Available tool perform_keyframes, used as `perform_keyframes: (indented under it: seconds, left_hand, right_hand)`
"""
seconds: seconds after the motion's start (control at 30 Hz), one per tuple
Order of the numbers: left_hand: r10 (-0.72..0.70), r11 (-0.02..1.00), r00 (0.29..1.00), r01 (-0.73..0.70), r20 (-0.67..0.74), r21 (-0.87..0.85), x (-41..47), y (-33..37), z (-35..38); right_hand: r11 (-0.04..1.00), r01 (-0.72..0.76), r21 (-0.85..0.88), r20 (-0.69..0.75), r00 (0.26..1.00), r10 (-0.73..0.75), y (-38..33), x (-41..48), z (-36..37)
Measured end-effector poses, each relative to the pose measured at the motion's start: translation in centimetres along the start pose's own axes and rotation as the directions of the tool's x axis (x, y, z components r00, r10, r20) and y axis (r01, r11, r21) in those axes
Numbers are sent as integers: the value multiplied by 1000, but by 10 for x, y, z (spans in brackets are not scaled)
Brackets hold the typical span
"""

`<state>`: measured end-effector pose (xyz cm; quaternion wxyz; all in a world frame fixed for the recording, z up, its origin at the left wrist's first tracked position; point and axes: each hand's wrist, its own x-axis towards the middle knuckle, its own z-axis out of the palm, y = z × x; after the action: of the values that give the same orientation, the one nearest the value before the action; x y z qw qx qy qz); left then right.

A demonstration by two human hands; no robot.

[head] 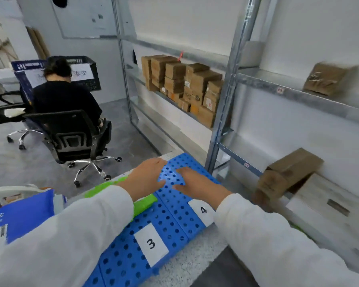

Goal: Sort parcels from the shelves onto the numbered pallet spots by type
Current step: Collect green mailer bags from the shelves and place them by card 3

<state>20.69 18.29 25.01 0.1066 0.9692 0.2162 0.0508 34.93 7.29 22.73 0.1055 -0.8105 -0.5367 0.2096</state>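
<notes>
A: Entry, big items first. The steel shelves (232,83) stand beyond and to the right of the blue pallet (174,230). Where are the parcels?

B: None is on the pallet. A stack of cardboard parcels (184,85) sits on a shelf well beyond its far end. A blue bag (19,218) lies to the pallet's left. One tilted parcel (286,175) leans on a low shelf just right of the pallet. A blurred parcel (327,79) sits higher on that same side. A green item (143,204) lies along the pallet's left edge.

A: Risks from here?

B: Judgement only. The tilted parcel looks poorly seated, so a one-handed pull could tip it off its shelf. The stack is packed tight, and drawing out a lower box could bring its neighbours down. Mis-sorting is likely too, because no parcel marking is readable from this view. A sleeve could also knock the green item.

A: Hands?

B: Both are empty. The left hand (147,179) and right hand (197,185) reach forward over the pallet's far half. Palms face down, with fingers straight and slightly spread. The hands are near each other but apart. Whether they touch the pallet, I cannot tell. White sleeves cover both forearms. The left hand is beyond label 3 (151,244), and the right is just beyond label 4 (202,211).
</notes>
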Motion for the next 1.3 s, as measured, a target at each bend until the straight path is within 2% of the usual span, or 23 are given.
perform_keyframes:
  seconds: [0.13, 0.27, 0.4, 0.73, 0.87, 1.03, 1.17, 1.3]
  left_hand:
    - [42, 998, 999, -41, 22, -42, 1, 65, 16]
    - [138, 990, 984, -134, 117, -37, -16, 141, 41]
    - [246, 969, 959, -243, 140, -35, -30, 218, 67]
    - [435, 897, 852, -438, 291, -56, -49, 370, 147]
    - [473, 876, 815, -476, 335, -78, -42, 407, 181]
    - [466, 877, 789, -471, 400, -94, -17, 420, 234]
    - [432, 899, 791, -418, 433, -132, 21, 418, 277]
    - [398, 917, 801, -364, 447, -164, 70, 410, 321]
  right_hand:
    - [991, -60, 116, -59, 996, 67, 45, -74, -5]
    - [969, -202, 144, -85, 973, 216, 103, -164, -2]
    - [925, -332, 186, -143, 922, 359, 150, -245, 12]
    - [775, -559, 295, -101, 788, 607, 246, -396, 63]
    - [705, -597, 383, -91, 735, 672, 284, -417, 66]
    - [627, -630, 457, -48, 687, 725, 320, -423, 89]
    - [585, -685, 434, 26, 658, 752, 350, -401, 112]
    - [596, -697, 400, 43, 663, 747, 388, -350, 120]
